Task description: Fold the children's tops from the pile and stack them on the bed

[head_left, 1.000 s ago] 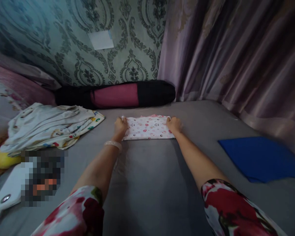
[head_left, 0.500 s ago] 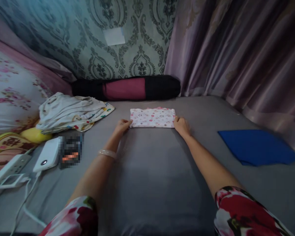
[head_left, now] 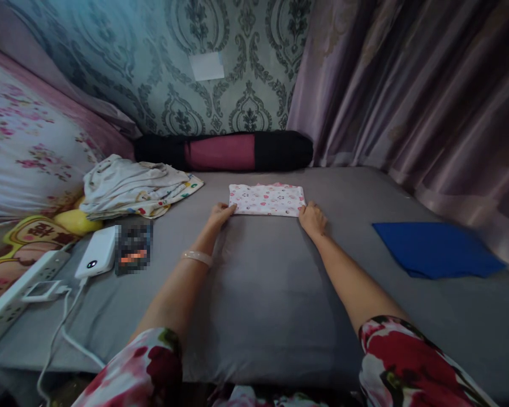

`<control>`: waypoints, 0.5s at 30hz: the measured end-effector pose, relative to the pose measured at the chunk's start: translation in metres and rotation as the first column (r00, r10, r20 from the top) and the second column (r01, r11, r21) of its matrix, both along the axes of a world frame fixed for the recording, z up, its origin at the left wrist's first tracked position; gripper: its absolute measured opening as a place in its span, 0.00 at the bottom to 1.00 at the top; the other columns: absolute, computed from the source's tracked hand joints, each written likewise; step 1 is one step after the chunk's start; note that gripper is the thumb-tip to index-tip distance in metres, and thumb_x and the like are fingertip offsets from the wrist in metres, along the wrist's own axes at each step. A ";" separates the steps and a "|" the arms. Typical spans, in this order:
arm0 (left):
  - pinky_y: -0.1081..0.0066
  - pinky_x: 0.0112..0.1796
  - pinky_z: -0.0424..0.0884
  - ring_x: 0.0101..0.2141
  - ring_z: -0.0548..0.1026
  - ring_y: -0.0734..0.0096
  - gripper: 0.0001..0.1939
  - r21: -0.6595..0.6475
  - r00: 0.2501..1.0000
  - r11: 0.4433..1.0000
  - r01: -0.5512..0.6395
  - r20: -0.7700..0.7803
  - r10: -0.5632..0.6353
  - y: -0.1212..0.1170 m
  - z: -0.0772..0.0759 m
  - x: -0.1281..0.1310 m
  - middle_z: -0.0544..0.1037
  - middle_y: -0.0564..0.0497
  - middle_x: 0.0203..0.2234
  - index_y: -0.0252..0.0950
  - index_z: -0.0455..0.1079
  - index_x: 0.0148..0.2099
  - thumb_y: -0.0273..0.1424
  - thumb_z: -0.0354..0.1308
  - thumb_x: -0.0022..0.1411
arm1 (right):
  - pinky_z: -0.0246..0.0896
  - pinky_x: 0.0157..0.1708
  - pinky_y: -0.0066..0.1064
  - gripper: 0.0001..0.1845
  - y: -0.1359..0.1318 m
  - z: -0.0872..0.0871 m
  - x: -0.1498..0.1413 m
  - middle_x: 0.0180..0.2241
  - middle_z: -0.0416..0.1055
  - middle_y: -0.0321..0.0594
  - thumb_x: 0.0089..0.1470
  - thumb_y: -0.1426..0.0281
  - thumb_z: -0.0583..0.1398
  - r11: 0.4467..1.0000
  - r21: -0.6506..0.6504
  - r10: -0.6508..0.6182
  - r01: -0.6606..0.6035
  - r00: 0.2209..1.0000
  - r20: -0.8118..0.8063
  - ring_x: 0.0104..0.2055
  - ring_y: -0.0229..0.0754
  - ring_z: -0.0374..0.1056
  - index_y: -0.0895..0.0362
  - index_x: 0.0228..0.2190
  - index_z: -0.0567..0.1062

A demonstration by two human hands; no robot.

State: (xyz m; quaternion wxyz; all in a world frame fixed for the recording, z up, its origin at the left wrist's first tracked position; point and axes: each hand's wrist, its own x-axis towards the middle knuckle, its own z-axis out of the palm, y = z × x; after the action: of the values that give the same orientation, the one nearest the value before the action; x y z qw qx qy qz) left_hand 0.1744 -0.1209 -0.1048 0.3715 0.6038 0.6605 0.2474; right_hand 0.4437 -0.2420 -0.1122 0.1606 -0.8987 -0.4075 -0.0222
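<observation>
A white cloth with a small pink and red print (head_left: 266, 201) lies folded into a flat oblong on the grey bed sheet (head_left: 271, 294). A pink frilled edge peeks out along its far side. My left hand (head_left: 221, 216) grips the near left corner, thumb on top and the other fingers curled beneath or beside it. At the near right corner, my right hand (head_left: 314, 219) is closed in the same way. Both arms stretch forward over the sheet.
A blue folded cloth (head_left: 436, 249) lies at the right. On the left are a crumpled pale cloth (head_left: 131, 183), a white power bank (head_left: 96, 251), a power strip (head_left: 21, 297) with cables and a blurred-out item (head_left: 133, 247). A black and maroon bolster (head_left: 220, 151) lines the wall.
The view has shifted slightly, bringing the bed's near edge into sight. My left thumb now rests further in over the cloth's corner. The cloth keeps its folded shape.
</observation>
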 end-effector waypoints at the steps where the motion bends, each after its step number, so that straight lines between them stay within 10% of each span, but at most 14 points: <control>1: 0.70 0.37 0.68 0.42 0.76 0.61 0.21 0.009 1.000 1.000 -0.008 -0.017 0.008 0.000 -0.001 0.002 0.78 0.41 0.42 0.33 0.69 0.45 0.44 0.60 0.57 | 0.64 0.44 0.38 0.18 0.000 0.000 0.000 0.45 0.72 0.58 0.65 0.64 0.49 1.000 0.001 -0.002 0.002 1.000 0.001 0.47 0.52 0.72 0.64 0.47 0.69; 15: 0.64 0.46 0.67 0.48 0.73 0.55 0.22 0.144 0.969 0.986 0.079 -0.242 -0.042 0.002 -0.010 0.005 0.76 0.37 0.45 0.32 0.65 0.53 0.40 0.56 0.61 | 0.63 0.45 0.42 0.22 0.001 0.022 0.006 0.47 0.71 0.59 0.63 0.61 0.52 0.998 -0.064 -0.023 0.013 0.986 -0.166 0.49 0.56 0.70 0.66 0.50 0.69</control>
State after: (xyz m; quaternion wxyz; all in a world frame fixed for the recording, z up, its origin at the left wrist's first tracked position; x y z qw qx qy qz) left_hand 0.1798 -0.1187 -0.1150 0.2499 0.6756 0.6606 0.2115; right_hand 0.4501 -0.2410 -0.0904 0.1656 -0.9056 -0.3851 0.0644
